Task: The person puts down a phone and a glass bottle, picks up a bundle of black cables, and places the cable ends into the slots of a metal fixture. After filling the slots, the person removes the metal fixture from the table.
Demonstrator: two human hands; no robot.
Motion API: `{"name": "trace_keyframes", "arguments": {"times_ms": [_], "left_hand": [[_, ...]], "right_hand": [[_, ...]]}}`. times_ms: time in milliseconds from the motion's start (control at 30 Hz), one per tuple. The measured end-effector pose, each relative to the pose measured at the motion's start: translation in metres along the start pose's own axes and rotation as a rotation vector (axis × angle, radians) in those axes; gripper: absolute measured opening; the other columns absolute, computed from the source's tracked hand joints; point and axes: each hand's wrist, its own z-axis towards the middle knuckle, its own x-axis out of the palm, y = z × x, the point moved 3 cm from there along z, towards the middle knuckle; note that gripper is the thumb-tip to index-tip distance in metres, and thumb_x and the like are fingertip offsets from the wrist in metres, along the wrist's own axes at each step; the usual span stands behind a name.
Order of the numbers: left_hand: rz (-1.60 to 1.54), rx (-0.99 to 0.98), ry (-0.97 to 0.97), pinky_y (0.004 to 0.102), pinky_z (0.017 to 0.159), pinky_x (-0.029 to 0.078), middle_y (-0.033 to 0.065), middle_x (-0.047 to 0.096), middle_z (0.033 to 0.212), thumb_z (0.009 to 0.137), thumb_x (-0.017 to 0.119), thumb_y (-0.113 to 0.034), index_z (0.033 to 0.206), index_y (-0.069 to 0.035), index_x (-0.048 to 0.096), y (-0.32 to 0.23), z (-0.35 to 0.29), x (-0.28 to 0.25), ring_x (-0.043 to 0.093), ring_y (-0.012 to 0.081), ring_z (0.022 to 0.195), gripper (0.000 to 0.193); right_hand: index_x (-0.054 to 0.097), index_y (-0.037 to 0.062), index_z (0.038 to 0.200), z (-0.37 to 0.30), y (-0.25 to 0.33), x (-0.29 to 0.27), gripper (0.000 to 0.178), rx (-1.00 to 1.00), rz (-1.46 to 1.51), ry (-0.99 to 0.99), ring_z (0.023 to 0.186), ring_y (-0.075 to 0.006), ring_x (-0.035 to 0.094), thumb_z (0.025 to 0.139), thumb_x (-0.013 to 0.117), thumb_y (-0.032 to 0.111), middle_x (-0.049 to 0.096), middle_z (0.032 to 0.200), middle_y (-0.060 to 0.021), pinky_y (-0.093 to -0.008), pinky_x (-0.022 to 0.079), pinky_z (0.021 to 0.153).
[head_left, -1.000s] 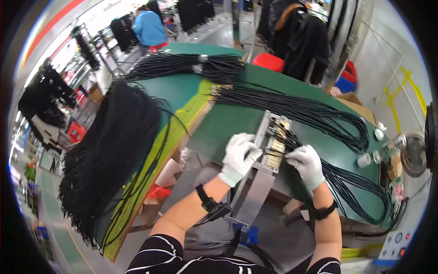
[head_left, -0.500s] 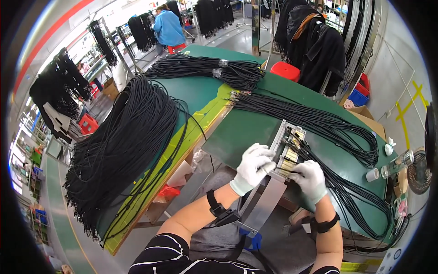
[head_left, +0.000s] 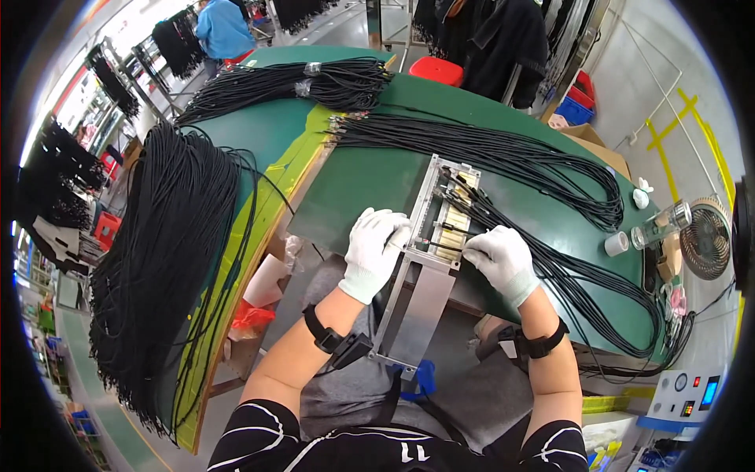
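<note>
A metal fixture (head_left: 419,206) with cream-coloured slots stands at the green table's near edge, several black cable ends lying across it. My left hand (head_left: 373,250), in a white glove, is at the fixture's left side near its close end. Its fingers are curled and pressed together; whatever is between them is hidden. On the opposite side my right hand (head_left: 502,261), gloved too, pinches a thin black cable (head_left: 445,246) that runs over the near slots. From the fixture a bundle of black cables (head_left: 543,252) trails right across the table, passing behind my right hand.
A large heap of black cables (head_left: 157,259) covers the left table, beside a yellow-green edge strip (head_left: 275,177). More cable bundles (head_left: 487,153) lie along the back. At right stand a clear jar (head_left: 661,226), a white cup (head_left: 616,244) and a fan (head_left: 705,238). A red stool (head_left: 436,71) is behind.
The whole view has shifted, so the table sits further left and higher. My left hand has drawn back from over the slots to the fixture's left edge; my right hand stays by its right side.
</note>
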Motion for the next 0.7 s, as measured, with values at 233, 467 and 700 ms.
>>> {"name": "trace_keyframes", "arguments": {"times_ms": [233, 467, 700], "left_hand": [[0.039, -0.012, 0.065, 0.0448, 0.106, 0.040, 0.0073, 0.069, 0.098, 0.094, 0.057, -0.015, 0.101, -0.009, 0.067, -0.0036, -0.0005, -0.0010, 0.063, 0.0263, 0.099, 0.014], [-0.006, -0.044, 0.062, 0.0451, 0.105, 0.040, 0.0088, 0.069, 0.099, 0.095, 0.056, -0.016, 0.098, -0.009, 0.067, -0.0045, 0.0007, -0.0012, 0.064, 0.0276, 0.098, 0.014], [-0.036, -0.025, 0.059, 0.0446, 0.103, 0.041, 0.0122, 0.068, 0.105, 0.095, 0.057, -0.017, 0.096, -0.008, 0.067, -0.0035, -0.0014, 0.0021, 0.063, 0.0302, 0.103, 0.014]], "right_hand": [[0.069, 0.0153, 0.080, 0.0015, 0.0003, 0.0001, 0.008, -0.039, -0.106, 0.012, 0.074, -0.0266, 0.059, 0.079, 0.072, 0.023, 0.064, 0.071, -0.0033, -0.0393, 0.044, 0.069], [0.069, 0.0160, 0.080, 0.0015, 0.0008, 0.0030, 0.008, -0.067, -0.108, 0.008, 0.076, -0.0247, 0.058, 0.080, 0.071, 0.024, 0.064, 0.071, -0.0013, -0.0383, 0.044, 0.070], [0.068, 0.0151, 0.079, 0.0013, 0.0073, -0.0001, 0.009, -0.027, -0.128, 0.006, 0.078, -0.0250, 0.059, 0.080, 0.071, 0.023, 0.063, 0.071, -0.0024, -0.0378, 0.044, 0.072]]}}
